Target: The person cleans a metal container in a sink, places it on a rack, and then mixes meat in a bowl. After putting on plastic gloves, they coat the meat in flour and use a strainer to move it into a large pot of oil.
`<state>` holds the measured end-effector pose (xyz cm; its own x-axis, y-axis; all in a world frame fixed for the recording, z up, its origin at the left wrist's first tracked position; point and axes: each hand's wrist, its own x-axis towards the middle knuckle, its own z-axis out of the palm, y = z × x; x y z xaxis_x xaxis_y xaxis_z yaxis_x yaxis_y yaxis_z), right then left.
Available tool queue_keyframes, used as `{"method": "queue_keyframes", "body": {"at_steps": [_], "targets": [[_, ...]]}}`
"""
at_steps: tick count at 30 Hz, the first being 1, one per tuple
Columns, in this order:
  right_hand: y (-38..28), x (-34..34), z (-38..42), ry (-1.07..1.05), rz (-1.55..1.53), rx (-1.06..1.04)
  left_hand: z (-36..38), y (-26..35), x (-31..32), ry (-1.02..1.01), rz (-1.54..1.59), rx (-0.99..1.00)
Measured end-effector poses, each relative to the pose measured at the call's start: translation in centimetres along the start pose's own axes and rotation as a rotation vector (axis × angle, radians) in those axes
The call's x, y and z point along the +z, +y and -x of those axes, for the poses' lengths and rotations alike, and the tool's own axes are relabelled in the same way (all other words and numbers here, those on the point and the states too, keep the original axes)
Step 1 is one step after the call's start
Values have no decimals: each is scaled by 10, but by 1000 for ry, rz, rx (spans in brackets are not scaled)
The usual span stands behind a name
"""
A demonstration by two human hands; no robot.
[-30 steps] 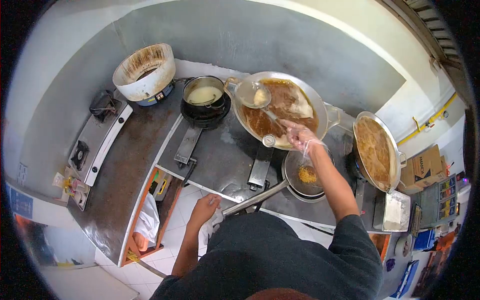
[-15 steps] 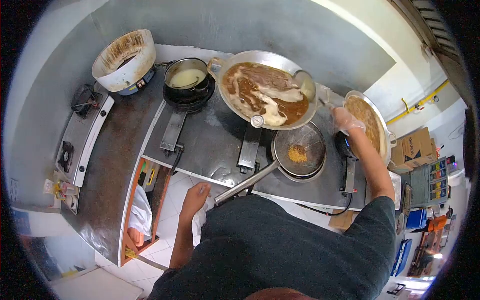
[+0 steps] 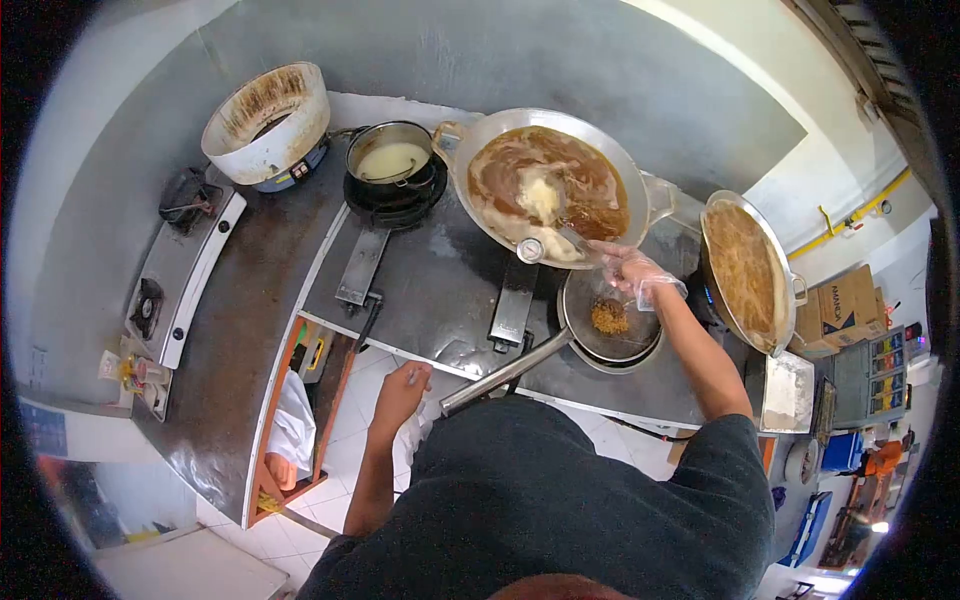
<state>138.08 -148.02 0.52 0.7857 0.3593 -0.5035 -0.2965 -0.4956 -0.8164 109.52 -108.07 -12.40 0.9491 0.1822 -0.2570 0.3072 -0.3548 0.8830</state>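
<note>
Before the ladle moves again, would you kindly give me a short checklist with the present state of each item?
1. Right hand, in a clear glove, grips the ladle handle: ok.
2. Ladle bowl inside the big wok, over the brown liquid: cannot tell, bowl hidden.
3. Wok seated level on its burner: ok.
4. Strainer with golden bits rests beside the wok, below the right hand: ok.
5. Left hand is low at the counter edge, away from the burners: ok.
6. Small pot stands apart from the wok: ok.
</note>
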Motion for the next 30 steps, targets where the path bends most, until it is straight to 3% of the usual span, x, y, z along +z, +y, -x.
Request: {"method": "queue_keyframes", "body": {"at_steps": [5,8,11,14,16,19,20,23,27,28,30], "targets": [[5,24,-19,-85,-390,-62,6,-4,3,35,32,-3],[2,24,-13,-156,-421,-52,7,-11,4,42,30,0],[17,27,-23,-102,-613,-78,7,-5,1,28,-8,-24],[-10,35,30,4,-672,-23,4,-1,-1,-1,-21,-9],[-8,36,73,125,-582,-5,-1,1,-2,-26,-12,-7],[15,40,148,311,-180,-93,-11,-23,3,-50,56,26],[31,45,175,358,4,-124,-11,-15,1,-59,-48,13],[73,64,238,617,250,-74,-19,-27,5,-83,-79,45],[161,102,248,969,607,-202,-31,-19,10,-170,-129,25],[181,109,240,1008,614,-181,-36,-18,12,-191,-128,49],[213,114,226,789,504,295,-44,-18,15,-232,-123,89]]}}
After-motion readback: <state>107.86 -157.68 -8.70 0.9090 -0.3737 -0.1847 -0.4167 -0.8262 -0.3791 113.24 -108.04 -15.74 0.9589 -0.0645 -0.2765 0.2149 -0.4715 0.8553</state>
